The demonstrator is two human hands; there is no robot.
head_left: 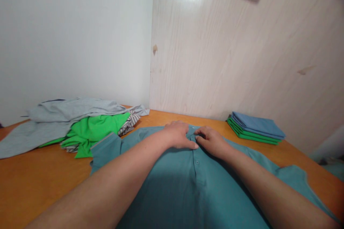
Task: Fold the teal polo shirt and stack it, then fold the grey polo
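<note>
Your two forearms run forward from the near edge of the worktop [32,182] and lie over the body of a teal polo shirt [172,189], which is spread flat, front up, across the near middle of the worktop with its collar pointing toward the far edge; lying flat like this, the cloth stays still under your arms while your fingers work at the neck. One sleeve [106,148] stretches toward the left edge and the other toward the right. Down the centre runs the button placket [197,166], with at least one button showing below your hands. Your left hand [178,135] rests palm down on the collar, fingers curled and narrow, its tips pinching the fabric at the top of the placket. Your right hand [212,140] meets it from the other side, likewise closed down on the collar cloth, so the two hands touch or nearly touch over the top of the placket; whether a button sits between your fingertips you cannot tell from here. Beyond the left sleeve, toward the far left corner, lies a loose heap of garments [80,121], grey over bright green with a striped piece poking out, unfolded and overlapping. Toward the far right corner sits a neat stack of folded shirts [255,128], blue on green, squared up against the wooden panel [242,50] behind the worktop.
</note>
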